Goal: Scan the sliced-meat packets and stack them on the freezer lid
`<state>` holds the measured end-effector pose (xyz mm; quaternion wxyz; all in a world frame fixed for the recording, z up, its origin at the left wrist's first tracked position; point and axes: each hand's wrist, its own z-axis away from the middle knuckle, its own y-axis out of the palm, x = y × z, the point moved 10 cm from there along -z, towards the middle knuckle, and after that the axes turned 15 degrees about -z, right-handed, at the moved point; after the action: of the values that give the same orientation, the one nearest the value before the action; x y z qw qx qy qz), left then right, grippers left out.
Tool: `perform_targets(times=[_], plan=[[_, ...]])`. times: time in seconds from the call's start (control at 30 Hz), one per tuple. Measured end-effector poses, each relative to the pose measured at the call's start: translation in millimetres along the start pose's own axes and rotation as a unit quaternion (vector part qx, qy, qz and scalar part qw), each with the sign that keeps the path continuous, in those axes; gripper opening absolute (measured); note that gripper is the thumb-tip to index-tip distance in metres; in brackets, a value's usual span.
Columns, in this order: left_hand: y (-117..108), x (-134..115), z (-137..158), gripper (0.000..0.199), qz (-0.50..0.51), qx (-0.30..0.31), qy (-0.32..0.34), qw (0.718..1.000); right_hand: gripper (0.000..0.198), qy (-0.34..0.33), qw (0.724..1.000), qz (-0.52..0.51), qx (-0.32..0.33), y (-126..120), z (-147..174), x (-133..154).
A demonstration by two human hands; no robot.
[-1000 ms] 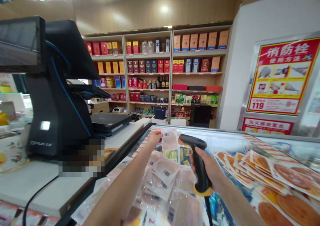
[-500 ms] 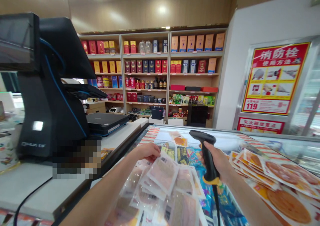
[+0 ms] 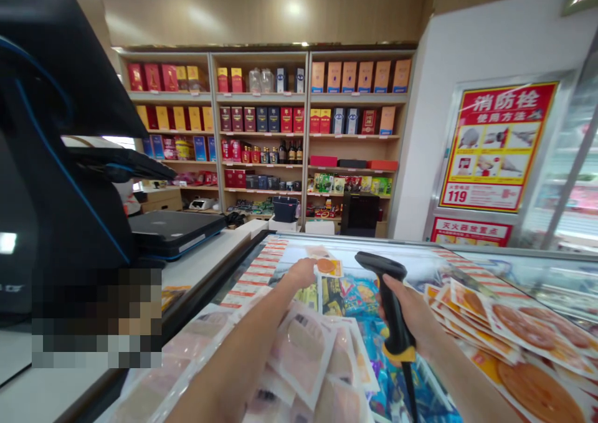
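My right hand [image 3: 405, 308] is wrapped round the black and yellow grip of a barcode scanner [image 3: 390, 295], whose head points left above the glass top. Stretched forward, my left hand [image 3: 303, 273] has its fingertips at the left edge of a flat food packet [image 3: 329, 267] with an orange round slice on it. Its fingers are mostly hidden by the back of the hand. Below my left forearm lies a pile of clear packets with pale round slices [image 3: 306, 345]. On the right are stacked packets with orange-brown round slices [image 3: 527, 379].
Blue bags [image 3: 362, 298] show under the glass. A black checkout terminal [image 3: 88, 124] rises at the left, beside a flat black device [image 3: 175, 230] on the white counter. Boxed goods fill the shelves [image 3: 261, 99] behind. A red and yellow poster [image 3: 499, 146] hangs on the right wall.
My left hand has left the pile of pale-slice packets and moved forward to the far orange-slice packet. The right hand still holds the scanner. My view has turned slightly right.
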<state>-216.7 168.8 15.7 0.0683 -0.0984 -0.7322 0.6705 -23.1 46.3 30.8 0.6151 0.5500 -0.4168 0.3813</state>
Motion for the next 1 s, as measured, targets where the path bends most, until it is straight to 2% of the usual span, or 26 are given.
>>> perform_targets(times=[0.17, 0.3, 0.43, 0.53, 0.63, 0.73, 0.83, 1.0], plan=[[23.0, -5.0, -23.5, 0.03, -0.018, 0.028, 0.016, 0.999, 0.034, 0.01, 1.0, -0.005, -0.022, -5.3, -3.6, -3.7], [27.6, -7.8, -24.0, 0.03, 0.009, 0.042, -0.001, 0.999, 0.033, 0.014, 1.0, -0.009, -0.01, 0.8, -2.1, -6.5], [9.0, -0.3, -12.3, 0.028, 0.087, 0.018, -0.03, 0.996, 0.035, 0.025, 1.0, 0.001, -0.011, 4.2, 4.7, -7.1], [-18.3, 22.6, 0.5, 0.028, 0.175, -0.029, -0.068, 0.982, 0.034, 0.031, 0.999, -0.01, 0.01, 15.5, 14.9, -3.4], [-40.3, 54.2, 17.4, 0.03, 0.275, -0.072, -0.116, 0.952, 0.033, 0.038, 0.997, -0.027, 0.053, 35.4, 28.0, -1.6], [-48.1, 77.3, 36.0, 0.03, 0.378, -0.097, -0.15, 0.909, 0.034, 0.042, 0.996, -0.018, 0.073, 50.6, 40.1, -5.2], [-46.5, 86.0, 51.9, 0.03, 0.472, -0.114, -0.167, 0.858, 0.035, 0.05, 0.994, -0.022, 0.091, 61.7, 50.5, -13.5], [-41.0, 85.2, 67.0, 0.03, 0.585, -0.143, -0.171, 0.78, 0.034, 0.081, 0.991, -0.048, 0.094, 68.7, 62.6, -28.1]])
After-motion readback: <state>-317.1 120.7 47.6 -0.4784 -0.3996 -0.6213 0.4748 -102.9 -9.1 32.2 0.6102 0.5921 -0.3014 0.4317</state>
